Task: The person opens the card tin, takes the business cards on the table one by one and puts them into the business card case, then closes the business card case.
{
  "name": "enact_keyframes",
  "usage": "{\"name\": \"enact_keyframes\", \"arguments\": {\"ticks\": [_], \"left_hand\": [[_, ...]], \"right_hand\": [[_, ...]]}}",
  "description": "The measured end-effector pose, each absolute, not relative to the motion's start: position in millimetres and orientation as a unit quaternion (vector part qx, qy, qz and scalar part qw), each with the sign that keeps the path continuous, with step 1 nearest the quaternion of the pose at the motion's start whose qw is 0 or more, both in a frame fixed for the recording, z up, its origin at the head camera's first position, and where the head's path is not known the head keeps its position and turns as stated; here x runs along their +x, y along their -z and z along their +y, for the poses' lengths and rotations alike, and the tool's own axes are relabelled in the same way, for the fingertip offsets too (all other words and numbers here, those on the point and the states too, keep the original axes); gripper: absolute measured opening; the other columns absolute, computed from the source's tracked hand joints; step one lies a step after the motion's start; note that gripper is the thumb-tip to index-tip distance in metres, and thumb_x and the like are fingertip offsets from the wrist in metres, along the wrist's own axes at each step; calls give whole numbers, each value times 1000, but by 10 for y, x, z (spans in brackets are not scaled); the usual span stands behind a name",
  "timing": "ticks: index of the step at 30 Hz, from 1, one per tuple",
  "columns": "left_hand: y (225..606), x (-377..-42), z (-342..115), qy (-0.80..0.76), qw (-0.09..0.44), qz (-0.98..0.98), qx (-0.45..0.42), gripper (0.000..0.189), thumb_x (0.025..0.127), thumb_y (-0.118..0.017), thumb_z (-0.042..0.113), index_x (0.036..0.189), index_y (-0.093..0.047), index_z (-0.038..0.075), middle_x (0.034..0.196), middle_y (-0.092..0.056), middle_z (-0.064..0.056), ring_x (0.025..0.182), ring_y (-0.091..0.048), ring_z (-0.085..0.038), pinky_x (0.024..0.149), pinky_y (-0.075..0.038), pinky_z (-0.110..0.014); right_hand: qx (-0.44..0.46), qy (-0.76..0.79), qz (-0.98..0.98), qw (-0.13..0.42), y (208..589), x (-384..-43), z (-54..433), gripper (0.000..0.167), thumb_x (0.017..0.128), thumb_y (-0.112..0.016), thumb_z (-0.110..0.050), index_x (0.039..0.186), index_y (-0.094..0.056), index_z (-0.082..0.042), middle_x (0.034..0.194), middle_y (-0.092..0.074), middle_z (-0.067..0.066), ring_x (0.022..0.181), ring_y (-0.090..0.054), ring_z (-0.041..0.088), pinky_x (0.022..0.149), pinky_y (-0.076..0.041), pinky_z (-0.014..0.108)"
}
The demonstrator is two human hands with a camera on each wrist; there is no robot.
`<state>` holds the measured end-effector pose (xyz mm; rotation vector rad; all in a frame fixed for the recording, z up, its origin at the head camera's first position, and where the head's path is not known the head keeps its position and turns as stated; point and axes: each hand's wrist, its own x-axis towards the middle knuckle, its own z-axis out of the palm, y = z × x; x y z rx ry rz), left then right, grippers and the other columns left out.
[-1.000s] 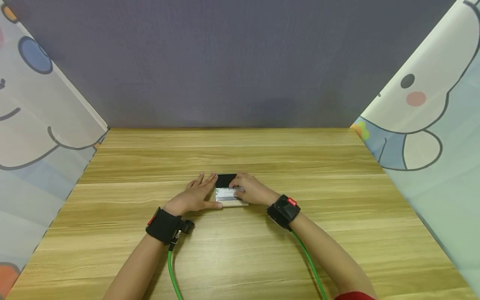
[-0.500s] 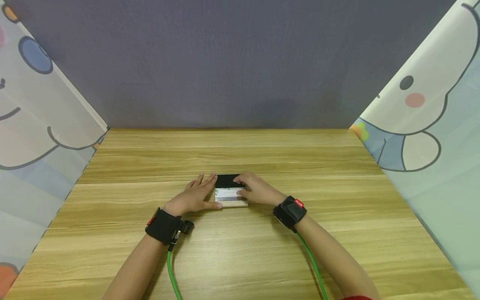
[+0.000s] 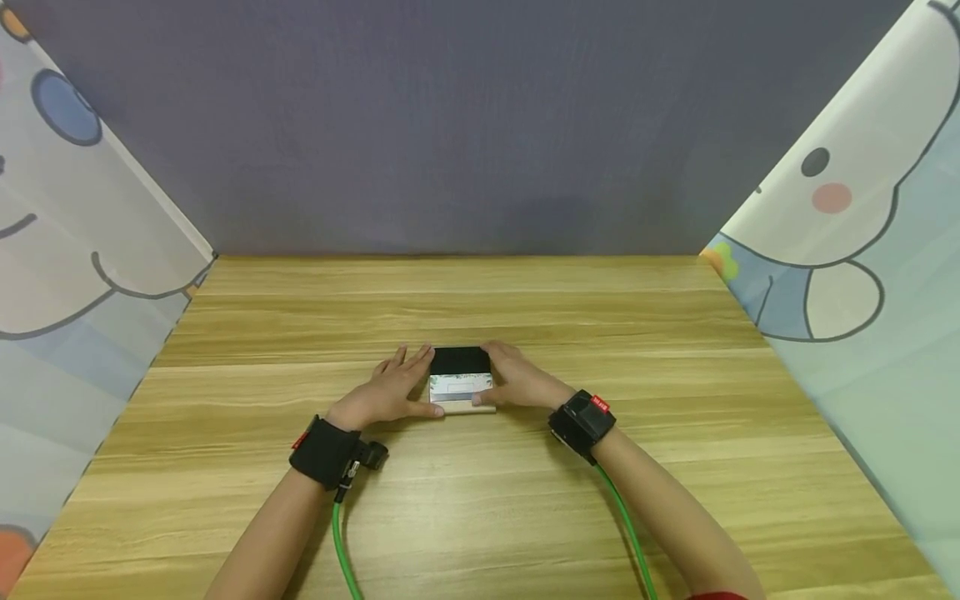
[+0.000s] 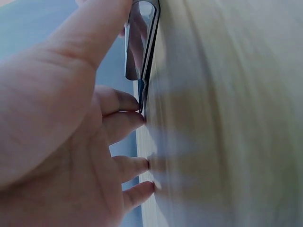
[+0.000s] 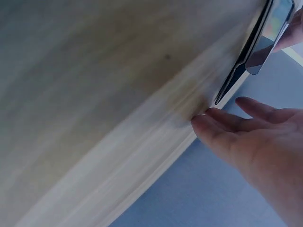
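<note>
A small flat case (image 3: 461,383) lies on the table between my two hands. In the head view its back part is black, its middle is white with a printed pattern, and its front edge is cream. The wrist views show a thin wedge side and a glossy flap. My left hand (image 3: 382,398) rests at its left side, thumb at the front corner and fingers spread at the back corner. My right hand (image 3: 522,382) lies along the right side, thumb over the front right part and fingers by the back corner. Part of the right edge is hidden.
The wooden table (image 3: 465,517) reaches back to a grey upright panel (image 3: 465,125). Cartoon-printed sheets (image 3: 832,267) stand at both sides. Green cables (image 3: 341,542) run from the black wrist bands (image 3: 582,422) toward the front.
My right hand has drawn off the case's top to its right side, its fingers straightening and uncovering the black and white parts. The left hand has stayed in place.
</note>
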<state>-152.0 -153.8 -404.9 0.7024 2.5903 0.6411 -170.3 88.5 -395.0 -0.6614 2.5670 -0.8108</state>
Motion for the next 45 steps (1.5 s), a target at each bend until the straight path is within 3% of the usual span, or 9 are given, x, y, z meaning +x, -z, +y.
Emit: {"name": "enact_keyframes", "arguments": {"ticks": [7, 17, 21, 25, 29, 33, 37, 45], "left_hand": [[4029, -1549, -1514, -236, 170, 922, 256, 101, 78, -65, 52, 147, -9, 4, 153, -8, -16, 140, 0, -41, 109, -9, -61], [4008, -1553, -1401, -258, 85, 924, 270, 109, 66, -80, 41, 147, -15, 5, 141, -24, -18, 126, -35, -37, 103, -30, -55], [3986, -1524, -1379, -259, 61, 924, 275, 105, 64, -81, 37, 145, -23, 6, 130, -31, -16, 108, -45, -28, 91, -43, -42], [3964, -1493, -1372, -255, 56, 918, 299, 86, 66, -81, 33, 138, -40, 7, 120, -42, -9, 90, -50, -18, 78, -47, -32], [3957, -1477, -1367, -237, 74, 915, 318, 71, 70, -77, 32, 132, -49, 10, 125, -54, -5, 100, -57, -17, 83, -49, -31], [3948, -1465, -1366, -224, 88, 913, 330, 64, 73, -75, 32, 129, -54, 8, 129, -55, -11, 113, -57, -23, 92, -47, -36], [3929, -1449, -1370, -220, 98, 911, 335, 59, 75, -73, 30, 126, -56, 7, 131, -52, -17, 116, -54, -28, 95, -46, -39], [3909, -1428, -1371, -218, 95, 910, 341, 55, 73, -73, 30, 122, -60, 9, 128, -54, -16, 110, -59, -26, 91, -48, -37]], "right_hand": [[-248, 303, 902, 182, 3937, -1720, 867, 95, 70, -80, -27, 142, -25, 2, 146, -27, 20, 135, -26, 32, 111, -25, 45], [-221, 282, 926, 118, 3932, -1666, 834, 103, 62, -85, -29, 143, -27, -3, 138, -27, 17, 127, -29, 32, 103, -34, 45], [-242, 256, 933, 71, 3931, -1620, 830, 93, 61, -85, -31, 137, -39, -3, 128, -35, 13, 116, -33, 28, 97, -37, 40], [-274, 225, 935, 33, 3941, -1572, 835, 72, 63, -84, -32, 123, -54, -6, 115, -45, 8, 103, -41, 23, 88, -39, 35], [-306, 199, 931, 21, 3957, -1525, 848, 55, 68, -80, -33, 114, -61, -9, 111, -56, 5, 100, -51, 19, 86, -44, 33], [-328, 195, 924, 24, 3959, -1470, 860, 46, 75, -74, -31, 114, -63, -9, 116, -60, 7, 106, -56, 22, 91, -47, 36], [-337, 191, 922, 23, 3958, -1426, 862, 40, 80, -71, -29, 114, -64, -9, 118, -61, 10, 110, -56, 24, 94, -46, 37], [-338, 195, 920, 38, 3984, -1379, 865, 34, 83, -67, -25, 112, -65, -7, 121, -59, 13, 111, -56, 26, 92, -48, 37]]}}
